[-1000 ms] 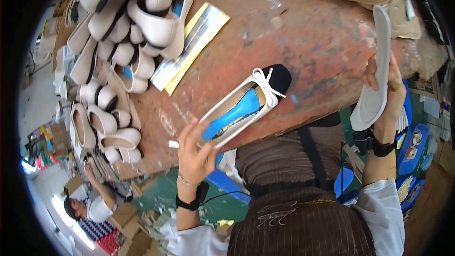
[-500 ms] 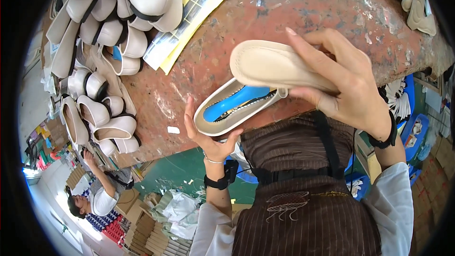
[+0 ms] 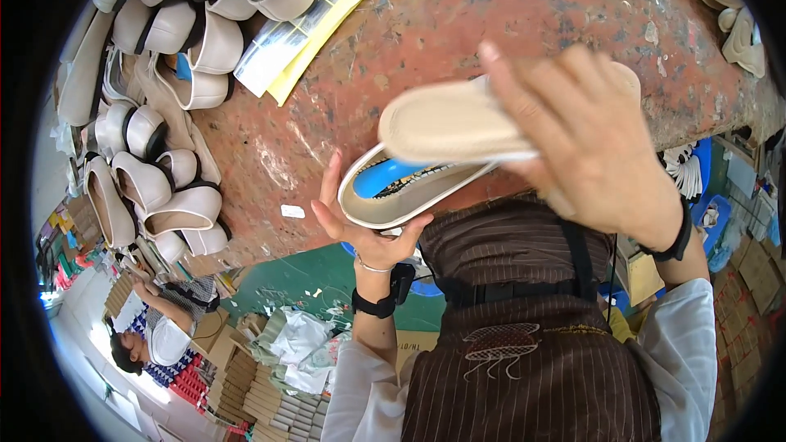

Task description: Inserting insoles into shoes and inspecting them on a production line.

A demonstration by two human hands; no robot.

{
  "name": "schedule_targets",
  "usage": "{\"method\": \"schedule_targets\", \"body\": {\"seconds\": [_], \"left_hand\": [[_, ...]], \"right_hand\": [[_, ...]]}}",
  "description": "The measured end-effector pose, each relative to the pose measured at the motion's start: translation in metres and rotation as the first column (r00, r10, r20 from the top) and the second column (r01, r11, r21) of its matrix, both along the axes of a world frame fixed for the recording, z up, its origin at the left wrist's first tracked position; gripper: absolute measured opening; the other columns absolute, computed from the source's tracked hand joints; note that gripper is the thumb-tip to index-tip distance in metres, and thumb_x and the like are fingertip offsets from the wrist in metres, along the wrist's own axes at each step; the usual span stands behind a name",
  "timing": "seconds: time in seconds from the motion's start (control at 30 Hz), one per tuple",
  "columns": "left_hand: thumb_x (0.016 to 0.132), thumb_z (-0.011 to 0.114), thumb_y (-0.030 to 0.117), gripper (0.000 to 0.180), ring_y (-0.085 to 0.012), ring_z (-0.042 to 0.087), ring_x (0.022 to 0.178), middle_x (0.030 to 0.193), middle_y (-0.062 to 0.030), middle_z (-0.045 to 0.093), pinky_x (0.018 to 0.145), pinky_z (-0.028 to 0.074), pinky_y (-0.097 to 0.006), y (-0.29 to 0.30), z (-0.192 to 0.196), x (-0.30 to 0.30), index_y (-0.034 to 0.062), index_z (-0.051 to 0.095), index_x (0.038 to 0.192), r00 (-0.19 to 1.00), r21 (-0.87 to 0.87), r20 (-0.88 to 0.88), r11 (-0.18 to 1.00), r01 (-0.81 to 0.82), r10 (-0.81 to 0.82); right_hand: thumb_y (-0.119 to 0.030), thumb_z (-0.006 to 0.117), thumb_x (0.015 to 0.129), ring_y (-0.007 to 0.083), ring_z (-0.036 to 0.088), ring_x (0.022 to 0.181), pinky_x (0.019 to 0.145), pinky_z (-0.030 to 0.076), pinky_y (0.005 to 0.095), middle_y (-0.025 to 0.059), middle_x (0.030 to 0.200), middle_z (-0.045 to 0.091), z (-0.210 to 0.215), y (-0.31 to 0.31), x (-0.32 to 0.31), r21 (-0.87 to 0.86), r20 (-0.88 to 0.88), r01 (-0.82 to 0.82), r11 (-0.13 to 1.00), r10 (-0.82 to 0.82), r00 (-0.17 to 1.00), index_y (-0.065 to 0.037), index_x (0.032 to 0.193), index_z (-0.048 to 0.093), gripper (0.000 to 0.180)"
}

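As the head view looks down: a pale ballet flat (image 3: 417,195) lies at the tabletop (image 3: 327,127) edge; whether it touches, I cannot tell.
Left hand (image 3: 372,247): fingers and thumb hold the ballet flat's heel between them.
Right hand (image 3: 594,139): blurred, gripping a beige insole (image 3: 446,123) above the ballet flat's forward part.
Pale shoes (image 3: 217,45): heaped left of the ballet flat.
Insole risk: lowered askew, it could catch the ballet flat's rim and crease.
Since half a second ago: the insole hides more of the blue strip (image 3: 385,176) inside the ballet flat.
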State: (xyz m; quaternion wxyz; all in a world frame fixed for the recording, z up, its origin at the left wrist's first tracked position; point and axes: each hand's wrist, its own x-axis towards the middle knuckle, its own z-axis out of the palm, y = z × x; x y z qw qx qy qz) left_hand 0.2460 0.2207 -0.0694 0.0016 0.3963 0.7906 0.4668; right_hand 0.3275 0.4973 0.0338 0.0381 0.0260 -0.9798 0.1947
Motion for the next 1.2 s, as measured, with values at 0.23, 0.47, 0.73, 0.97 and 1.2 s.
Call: {"method": "schedule_targets", "body": {"seconds": [0.23, 0.47, 0.73, 0.97, 1.2], "left_hand": [[0.072, 0.086, 0.048, 0.136, -0.0446, 0.042, 0.132, 0.148, -0.0329, 0.028, 0.102, 0.046, -0.051, 0.007, -0.002, -0.002, 0.016, -0.017, 0.155, 0.999, 0.01, -0.031, 1.0, 0.016, -0.015], [0.073, 0.084, 0.051, 0.135, -0.0447, 0.044, 0.13, 0.147, -0.0334, 0.029, 0.101, 0.046, -0.051, 0.007, -0.002, -0.003, 0.0164, -0.018, 0.155, 0.998, 0.025, -0.056, 1.0, 0.016, -0.014], [0.072, 0.086, 0.047, 0.134, -0.0444, 0.044, 0.131, 0.148, -0.0327, 0.029, 0.101, 0.047, -0.05, 0.006, -0.003, -0.002, 0.0191, -0.017, 0.155, 1.0, 0.035, -0.015, 0.999, 0.009, -0.009], [0.069, 0.089, 0.042, 0.138, -0.0441, 0.043, 0.132, 0.148, -0.032, 0.028, 0.102, 0.047, -0.05, 0.004, -0.005, -0.002, 0.0208, -0.017, 0.155, 0.999, 0.068, 0.018, 0.997, 0.032, -0.033], [0.068, 0.09, 0.042, 0.139, -0.0435, 0.043, 0.132, 0.15, -0.0323, 0.026, 0.104, 0.045, -0.049, 0.001, -0.008, -0.003, 0.0223, -0.017, 0.155, 0.997, 0.116, 0.066, 0.992, 0.038, -0.046]], "right_hand": [[-0.026, 0.06, 0.08, 0.0212, 0.053, 0.097, 0.084, 0.041, 0.0343, 0.0067, 0.099, 0.059, -0.041, -0.045, -0.009, -0.051, -0.157, -0.134, 0.99, 0.125, 0.98, 0.008, 0.114, 0.065, 0.049], [-0.02, 0.068, 0.07, 0.0189, 0.055, 0.099, 0.086, 0.043, 0.0322, 0.0028, 0.095, 0.061, -0.055, -0.058, -0.019, -0.29, -0.185, -0.152, 0.945, 0.101, 0.978, -0.004, 0.091, 0.074, 0.027], [-0.016, 0.072, 0.064, 0.0201, 0.058, 0.101, 0.087, 0.046, 0.0331, 0.0024, 0.095, 0.063, -0.059, -0.069, -0.026, -0.421, -0.158, -0.163, 0.892, 0.105, 0.982, -0.006, 0.089, 0.074, 0.026], [-0.011, 0.072, 0.063, 0.022, 0.059, 0.103, 0.086, 0.05, 0.0342, 0.0047, 0.098, 0.063, -0.066, -0.077, -0.031, -0.44, -0.119, -0.162, 0.883, 0.122, 0.985, -0.004, 0.086, 0.073, 0.025], [-0.01, 0.069, 0.066, 0.0231, 0.058, 0.109, 0.089, 0.051, 0.0325, 0.0076, 0.099, 0.062, -0.06, -0.084, -0.028, -0.357, -0.04, -0.163, 0.92, 0.16, 0.986, 0.0, 0.087, 0.073, 0.024]]}}
